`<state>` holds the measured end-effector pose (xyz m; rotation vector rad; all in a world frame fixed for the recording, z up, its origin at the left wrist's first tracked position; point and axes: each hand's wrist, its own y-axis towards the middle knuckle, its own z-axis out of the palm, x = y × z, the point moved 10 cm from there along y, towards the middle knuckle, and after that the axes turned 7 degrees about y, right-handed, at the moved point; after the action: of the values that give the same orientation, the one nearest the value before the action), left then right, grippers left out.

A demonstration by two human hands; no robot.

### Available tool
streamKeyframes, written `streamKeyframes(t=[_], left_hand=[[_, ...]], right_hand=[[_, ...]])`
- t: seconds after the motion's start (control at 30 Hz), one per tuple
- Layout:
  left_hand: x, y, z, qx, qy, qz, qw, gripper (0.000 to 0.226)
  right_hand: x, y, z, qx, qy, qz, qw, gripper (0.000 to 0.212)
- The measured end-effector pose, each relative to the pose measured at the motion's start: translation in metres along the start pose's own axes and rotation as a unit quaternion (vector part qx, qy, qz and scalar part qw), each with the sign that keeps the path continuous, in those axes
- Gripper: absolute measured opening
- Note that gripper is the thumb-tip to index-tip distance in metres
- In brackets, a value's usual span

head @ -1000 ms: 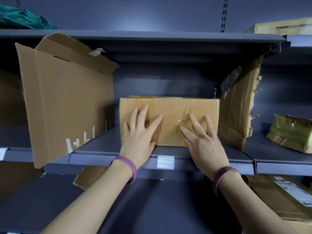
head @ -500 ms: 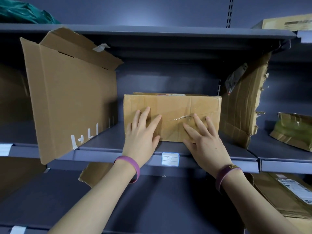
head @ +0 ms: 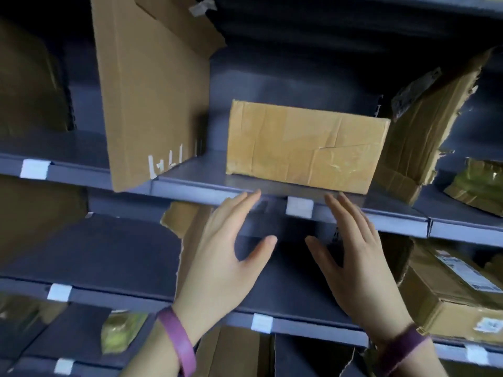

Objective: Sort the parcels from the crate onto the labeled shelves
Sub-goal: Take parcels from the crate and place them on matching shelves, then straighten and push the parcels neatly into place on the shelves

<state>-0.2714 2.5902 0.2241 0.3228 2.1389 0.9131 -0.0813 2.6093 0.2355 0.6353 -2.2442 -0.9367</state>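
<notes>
A grey shelf (head: pixel 206 186) carries the taped box (head: pixel 304 148), set back from its front edge. Below that edge hover the left hand (head: pixel 220 257) and right hand (head: pixel 356 259), both flat, fingers spread, holding nothing.

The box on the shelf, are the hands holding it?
No. Both hands, left and right, are open below the box, holding nothing.

Left hand (head: pixel 220 254) and right hand (head: pixel 356 257) raised, palms forward, fingers (head: pixel 245 205) spread, empty; purple wristbands.
</notes>
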Motion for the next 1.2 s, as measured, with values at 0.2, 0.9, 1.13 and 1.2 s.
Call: streamKeyframes(t=[0.2, 0.9, 1.13, 1.2], left_hand=[[0.021, -0.083, -0.008, 0.033, -0.055, -0.138, 0.988, 0.059], [-0.035, -0.282, -0.163, -0.083, -0.114, -0.347, 0.927, 0.056], [-0.002, -0.338, -0.276, -0.174, -0.071, -0.367, 0.911, 0.055], [0.012, -0.359, -0.317, -0.197, -0.056, -0.375, 0.904, 0.057]], right_hand=[[0.017, -0.066, 0.013, 0.029, 0.058, 0.041, 0.997, 0.072], [0.176, -0.210, 0.039, 0.200, 0.384, 0.171, 0.885, 0.073], [0.281, -0.211, 0.088, 0.228, 0.454, 0.155, 0.847, 0.065], [0.323, -0.213, 0.113, 0.245, 0.467, 0.144, 0.838, 0.066]])
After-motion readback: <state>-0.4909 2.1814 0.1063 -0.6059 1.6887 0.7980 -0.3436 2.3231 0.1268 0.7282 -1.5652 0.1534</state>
